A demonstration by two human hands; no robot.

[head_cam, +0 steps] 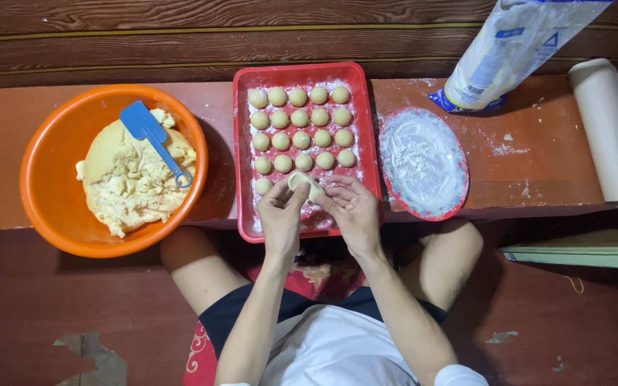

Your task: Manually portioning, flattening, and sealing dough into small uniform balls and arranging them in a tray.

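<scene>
Dough (305,183) was pinched between the left hand (280,213) and right hand (350,209), both closed on it. It was held over the red tray's (242,207) near edge, beside rows of dough balls (300,129).

A home, with baking done on the floor: a low red surface (538,164) against a wood-plank wall (180,36) carries a dough bowl (51,207), floured tray (241,143), flour plate (423,163) and flour bag (509,50).
</scene>
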